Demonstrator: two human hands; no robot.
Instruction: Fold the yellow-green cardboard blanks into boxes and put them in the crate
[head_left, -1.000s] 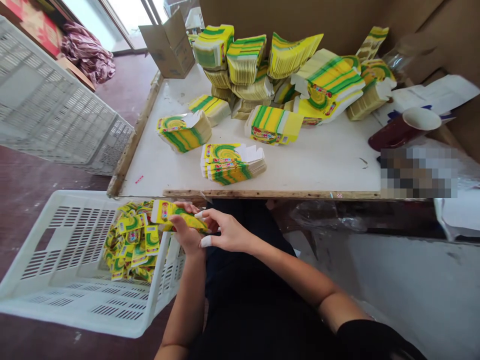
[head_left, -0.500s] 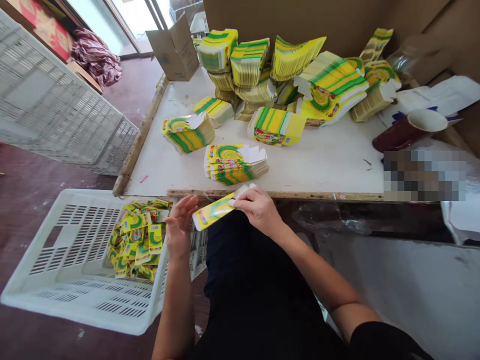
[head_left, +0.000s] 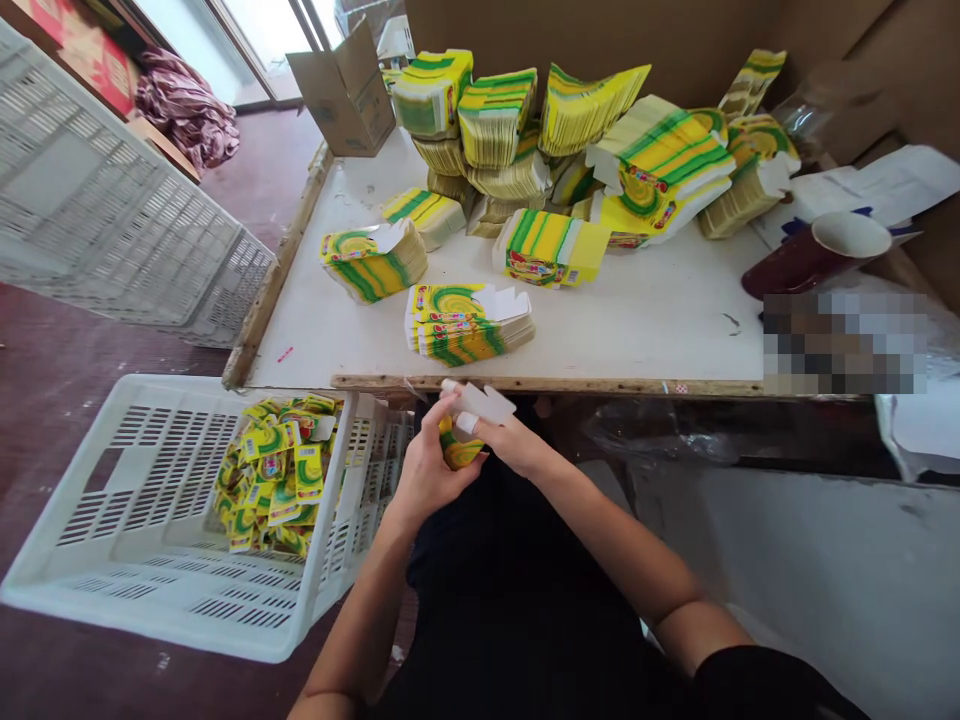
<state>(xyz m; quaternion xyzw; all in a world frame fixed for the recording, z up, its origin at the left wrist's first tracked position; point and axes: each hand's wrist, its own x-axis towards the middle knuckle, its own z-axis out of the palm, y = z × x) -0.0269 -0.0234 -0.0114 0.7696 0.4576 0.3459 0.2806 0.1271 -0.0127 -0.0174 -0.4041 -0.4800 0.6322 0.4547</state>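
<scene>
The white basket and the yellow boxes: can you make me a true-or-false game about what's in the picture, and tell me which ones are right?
1. The left hand and the right hand are both on one yellow carton. True.
2. A white basket sits on the person's left. True.
3. That basket is filled from end to end. False: the yellow packages are heaped at one end, leaving some of its bottom bare.
4. An open cardboard box stands on the table. True.
5. There's a bright green mug. False: the mug is dark red outside.
6. The person's sleeve is white. False: the sleeve is black.
</scene>
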